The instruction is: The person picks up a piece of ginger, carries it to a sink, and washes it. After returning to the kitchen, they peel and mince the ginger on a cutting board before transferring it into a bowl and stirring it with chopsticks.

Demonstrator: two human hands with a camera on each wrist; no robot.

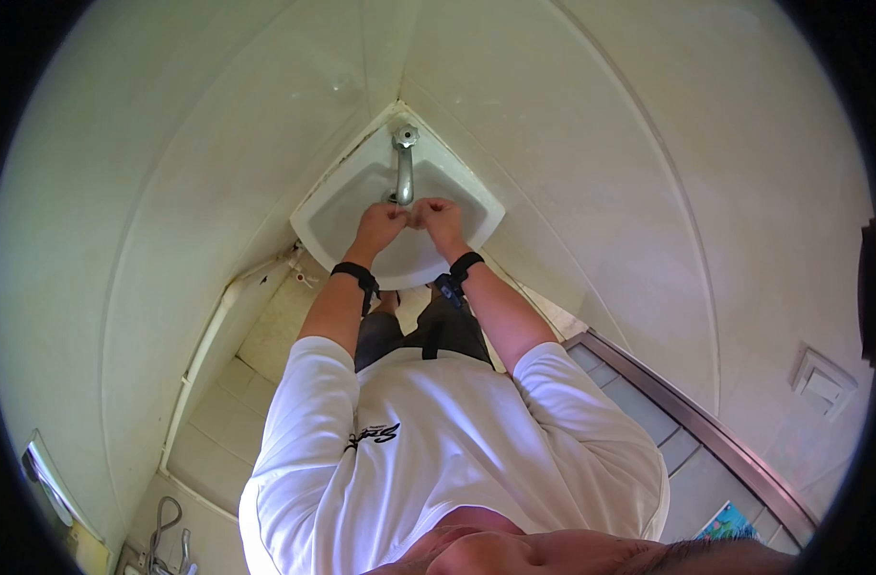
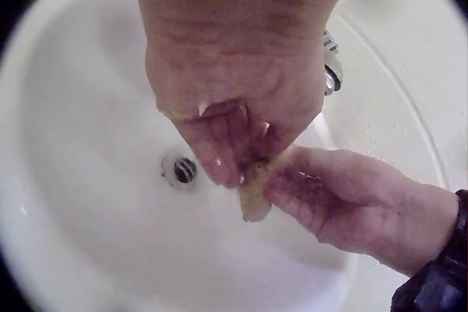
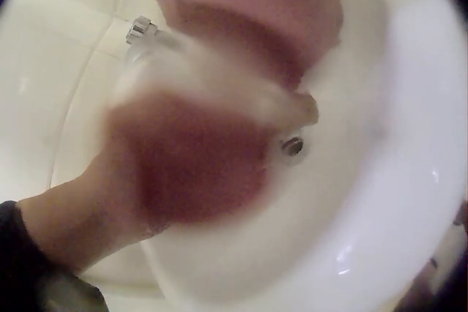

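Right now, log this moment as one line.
left hand: holds pale piece; right hand: holds same piece; place: over white sink; piece identity: unclear

A white switch [image 1: 825, 387] sits on the cream wall [image 1: 591, 163], with a dark object [image 1: 869, 292] farther right. Below, a brown sill [image 1: 698, 433] borders grey tiles [image 1: 639, 407], and a colourful item [image 1: 726, 520] shows partly. At lower left, a hose [image 1: 156, 530] bends beside the wall.

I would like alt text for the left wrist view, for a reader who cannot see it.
The left hand, from the top, and the right hand, from the right, hold a pale object, too unclear to identify, between them over a white sink. The drain and part of a metal tap are visible.
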